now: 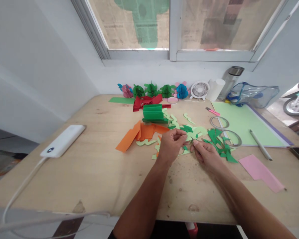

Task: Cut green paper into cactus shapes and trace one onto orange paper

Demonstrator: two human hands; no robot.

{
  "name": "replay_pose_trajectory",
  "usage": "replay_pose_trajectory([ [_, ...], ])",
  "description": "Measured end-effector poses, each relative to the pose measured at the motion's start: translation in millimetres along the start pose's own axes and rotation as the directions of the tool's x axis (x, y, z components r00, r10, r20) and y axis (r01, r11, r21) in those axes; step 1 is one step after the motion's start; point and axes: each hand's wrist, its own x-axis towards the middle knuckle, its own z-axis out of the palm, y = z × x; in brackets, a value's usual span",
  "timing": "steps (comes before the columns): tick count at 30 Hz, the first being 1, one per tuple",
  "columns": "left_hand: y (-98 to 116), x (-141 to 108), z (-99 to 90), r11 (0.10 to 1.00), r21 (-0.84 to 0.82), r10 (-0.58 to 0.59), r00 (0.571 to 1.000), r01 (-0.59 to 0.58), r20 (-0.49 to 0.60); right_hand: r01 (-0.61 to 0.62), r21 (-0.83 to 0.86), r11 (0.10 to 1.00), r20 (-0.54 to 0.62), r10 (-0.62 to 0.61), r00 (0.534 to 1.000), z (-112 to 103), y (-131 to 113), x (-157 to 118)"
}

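Head view: saw two bare hands close together over a wooden bench, low among bits of cut paper. Saw the left hand with thumb and fingers curled and pressed together at the tips. Saw the right hand near it, also with thumb and finger pressed together, pointing at the left one. Could not make out the tiny thing at the fingertips. Found pale green paper shapes, some of them curly, around and just past both hands. Found dark green scraps in a messy heap just beside the right hand, with more mixed in among the pale shapes. Spotted orange paper spread out near the left hand, folded green paper behind it, and red paper farther back. Saw round paper balls in a row by the wall, pink, green and blue, next to a little white fan. Over on the right, noticed pink scissors, a big pale green sheet, a gray pen lying across its edge, and pink paper nearer the front. Well apart on the left, saw a white box with a cord.
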Motion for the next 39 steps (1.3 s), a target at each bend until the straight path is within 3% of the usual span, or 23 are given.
replay_pose_trajectory([
  [6,-4.6,3.5,-2.2,1.0,-0.009,0.024,0.995,-0.025,-0.099,0.0,-0.022,1.0,-0.016,0.0,1.0,-0.1,-1.6,-0.3],
  [10,-8.8,5.2,-1.1,0.993,-0.116,-0.024,0.981,0.002,-0.19,0.061,-0.035,0.997,-0.061,-0.063,0.996,-0.3,-4.8,-1.6],
  [17,-11.9,-2.3,13.0,0.92,-0.361,-0.196,0.977,0.152,-0.087,0.092,-0.037,0.995,-0.054,-0.094,0.994,3.3,-6.2,-4.2],
  [27,-17.7,-3.8,17.3,0.953,-0.294,-0.125,0.979,0.074,-0.16,0.077,-0.049,0.996,-0.061,-0.08,0.995,5.6,-7.1,-5.0],
  [39,-10.8,-7.8,17.8,0.951,-0.303,-0.093,0.991,0.061,-0.094,0.097,-0.004,0.995,-0.058,-0.097,0.994,4.1,-6.8,-5.4],
])
